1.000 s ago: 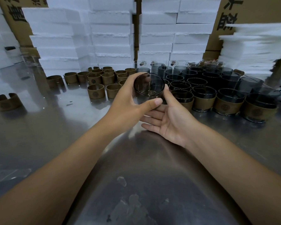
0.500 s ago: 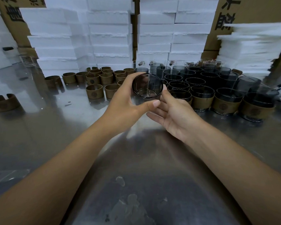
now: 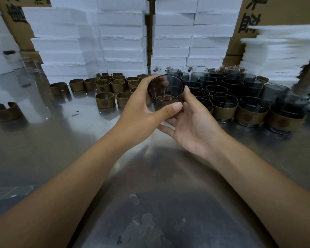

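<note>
A smoky grey glass cup (image 3: 166, 87) is held tilted above the steel table, its mouth facing me. My left hand (image 3: 141, 111) grips its side, thumb across the front and fingers round the back. My right hand (image 3: 191, 126) cups it from below and the right, thumb against the rim and fingers under the base. Brown split sleeves (image 3: 105, 100) stand in a group left of the cup. Grey cups with brown sleeves on them (image 3: 224, 107) stand in a row to the right, and bare grey cups (image 3: 216, 83) behind them.
The steel table (image 3: 64, 140) runs toward me. One loose brown sleeve (image 3: 5, 111) lies at the far left. Stacks of white foam boxes (image 3: 122, 36) and cardboard cartons (image 3: 279, 9) wall the back. A pile of white foam sheets (image 3: 277, 51) stands at the right.
My right hand has moved in under the cup, with its thumb now on the rim. The cup has stayed in my left hand's grip, tilted toward me.
</note>
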Demonstrator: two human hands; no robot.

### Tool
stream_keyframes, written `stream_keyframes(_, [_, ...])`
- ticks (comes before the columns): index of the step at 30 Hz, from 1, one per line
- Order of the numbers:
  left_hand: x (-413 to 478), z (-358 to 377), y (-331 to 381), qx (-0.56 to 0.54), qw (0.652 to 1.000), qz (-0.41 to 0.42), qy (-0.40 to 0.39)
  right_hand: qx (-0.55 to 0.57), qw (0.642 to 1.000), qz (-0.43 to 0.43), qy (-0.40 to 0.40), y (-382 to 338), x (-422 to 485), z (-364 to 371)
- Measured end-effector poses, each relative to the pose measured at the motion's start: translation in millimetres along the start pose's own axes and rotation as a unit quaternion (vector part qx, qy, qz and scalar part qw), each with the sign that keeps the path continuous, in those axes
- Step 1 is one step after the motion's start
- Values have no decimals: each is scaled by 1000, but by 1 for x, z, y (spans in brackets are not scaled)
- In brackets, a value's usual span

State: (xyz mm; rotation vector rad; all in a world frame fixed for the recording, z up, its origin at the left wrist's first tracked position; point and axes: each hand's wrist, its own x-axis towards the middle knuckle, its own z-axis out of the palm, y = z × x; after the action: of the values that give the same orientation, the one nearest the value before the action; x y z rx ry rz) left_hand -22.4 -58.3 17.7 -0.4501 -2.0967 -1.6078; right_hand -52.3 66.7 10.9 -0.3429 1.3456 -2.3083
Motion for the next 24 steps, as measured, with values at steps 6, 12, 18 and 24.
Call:
stream_keyframes(6, [-1,0,1,-1,1000,-2,7,-6,999,41,-28,2,1,-2])
stream_keyframes(12, [0,-3,-3,25,1000,5,9,-31,996,84,-21,4,5,-8])
stream_keyframes(18, [2,-7,-8,69,997,22,-1,-28,996,84,2,6,9,-13])
stream_keyframes(24, [2,-7,-14,91,996,21,-12,-21,997,43,60,4,9,-17])
